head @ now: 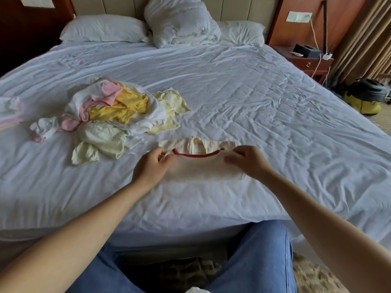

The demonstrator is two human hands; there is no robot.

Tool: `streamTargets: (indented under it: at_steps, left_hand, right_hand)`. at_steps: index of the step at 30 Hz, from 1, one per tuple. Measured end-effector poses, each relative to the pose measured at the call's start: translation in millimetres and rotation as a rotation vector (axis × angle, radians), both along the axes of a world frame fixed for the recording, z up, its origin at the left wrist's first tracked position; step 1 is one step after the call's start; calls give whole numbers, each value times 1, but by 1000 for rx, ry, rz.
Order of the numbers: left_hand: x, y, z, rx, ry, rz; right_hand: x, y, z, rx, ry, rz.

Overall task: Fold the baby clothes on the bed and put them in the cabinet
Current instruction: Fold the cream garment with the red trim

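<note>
Left hand (150, 166) and right hand (247, 160) pinch the cream garment (201, 166) stretched between them

Soft daylight reaches me from the right, by the curtains (364, 39), leaving the white sheet (232, 92) bright and bluish while the far left corner falls dark; shadows are faint. The wide lens bows the sheet's near edge, and I see slight smear on the left hand (149, 166), right hand (250, 161) and cream garment (203, 170).
</note>
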State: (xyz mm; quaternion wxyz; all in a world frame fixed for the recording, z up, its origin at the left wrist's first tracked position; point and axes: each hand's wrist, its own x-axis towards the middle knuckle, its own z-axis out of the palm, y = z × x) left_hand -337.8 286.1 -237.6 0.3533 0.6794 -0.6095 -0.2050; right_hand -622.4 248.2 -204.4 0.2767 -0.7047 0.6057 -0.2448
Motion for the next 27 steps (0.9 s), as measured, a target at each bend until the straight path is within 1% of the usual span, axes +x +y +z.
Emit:
streamTargets:
  at_steps: [2,4,6,8,13,16,19,21,24,27]
  left_hand:
    - [-4,-19,7,-3,97,83]
    - [-8,-39,12,3,152,127]
    - [-13,-58,13,8,133,150]
    - [-14,-75,7,12,86,178]
    - [-16,-107,-14,-23,-2,203]
    - [-14,-121,-30,-79,-174,178]
    - [-10,-128,-53,-187,-358,107]
    - [-7,-131,-68,-225,-453,85]
    - [-5,-134,-77,-179,-495,110]
    - [-3,-135,-69,-184,-488,102]
  right_hand:
    - [11,-16,4,-71,-118,-123]
    - [23,-30,3,-117,-172,-229]
    - [32,-45,-4,-134,-219,-307]
    - [39,-59,-15,-159,-220,-356]
    - [44,-89,-46,-133,-60,-433]
    - [44,-102,-64,-214,102,-389]
    - [42,-109,-86,-331,249,-318]
    - [41,-112,-98,-355,322,-284]
    - [43,-114,-103,-364,379,-265]
    - [44,-115,-99,-367,426,-220]
